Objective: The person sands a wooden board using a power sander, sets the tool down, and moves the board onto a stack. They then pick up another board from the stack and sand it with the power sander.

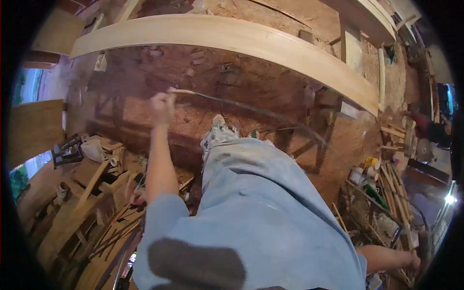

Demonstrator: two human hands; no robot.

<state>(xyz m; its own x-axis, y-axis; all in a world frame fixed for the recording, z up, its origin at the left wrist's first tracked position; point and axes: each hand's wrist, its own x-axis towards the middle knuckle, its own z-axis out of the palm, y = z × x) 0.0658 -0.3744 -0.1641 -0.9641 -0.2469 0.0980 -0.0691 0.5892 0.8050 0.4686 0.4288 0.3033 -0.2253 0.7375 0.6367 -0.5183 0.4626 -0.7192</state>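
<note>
Left hand (163, 107) closed on a long thin line (241, 105) above a dusty workshop floor (357, 140)

The reddish-brown floor spreads widest, strewn with shavings and scraps. The person's light blue shirt (270, 227) fills the lower middle. Across the top runs a pale plank (232, 34), its smooth face bowed by the lens, spanning from the upper left to the right. To the left lies a heap of boards and offcuts (92, 193); to the right, a bundle of wood strips (394, 193) lies among cluttered odds and ends.

The long thin line starts at the left hand, pale there and darker farther along, and slants down to the right over the floor, between the plank and the person's body, blurring towards its far end. The left hand is curled into a fist around its pale end, at the end of an outstretched forearm. The right hand (413, 261) is out at the lower right, near the wood strips; whether it is wide, narrow or holding something, I cannot tell. Smaller again is a yellow container (372, 163), just above the strips.
</note>
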